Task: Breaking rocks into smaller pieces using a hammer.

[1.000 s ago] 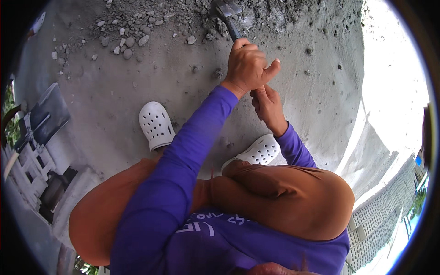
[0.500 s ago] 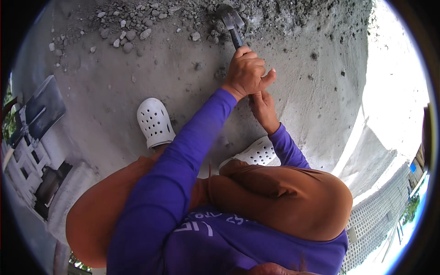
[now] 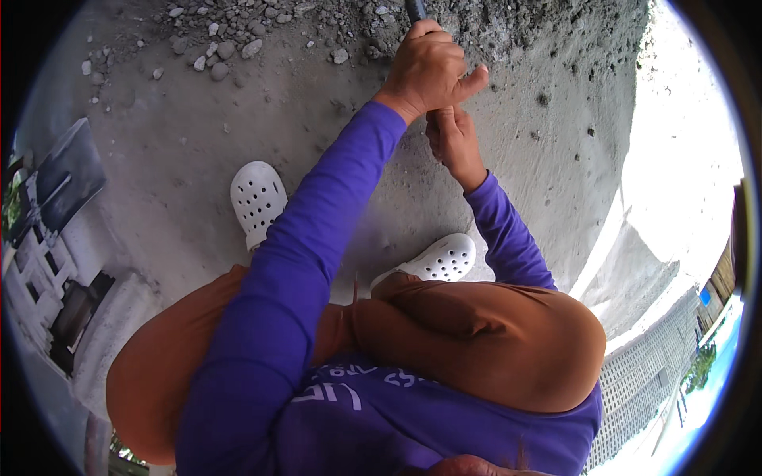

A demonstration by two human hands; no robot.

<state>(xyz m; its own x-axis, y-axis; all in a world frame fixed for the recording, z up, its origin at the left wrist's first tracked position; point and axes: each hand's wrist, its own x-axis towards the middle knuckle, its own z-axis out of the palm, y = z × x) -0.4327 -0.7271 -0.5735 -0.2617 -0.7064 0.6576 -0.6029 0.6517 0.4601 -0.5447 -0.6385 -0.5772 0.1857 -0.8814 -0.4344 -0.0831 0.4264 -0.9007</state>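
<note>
My left hand (image 3: 429,70) is wrapped round the dark handle of a hammer (image 3: 415,9), its thumb sticking out to the right. Beyond the top edge of the view, the hammer's head is out of sight. Just below and to the right, my right hand (image 3: 455,141) is closed round the lower part of the handle, which the fingers hide. Both hands are over rough grey ground, close to a band of broken, crumbly grey rubble (image 3: 508,32) at the far side.
Loose stones (image 3: 225,50) lie at the far left. Two white clogs (image 3: 259,198) are on my feet between the bent knees. At the left edge stand a dark panel (image 3: 71,178) and pale blocks (image 3: 44,270). A bright sunlit strip (image 3: 675,159) runs along the right.
Both hands have moved up and away with the hammer. Its head, in view before, has passed out of the top edge.
</note>
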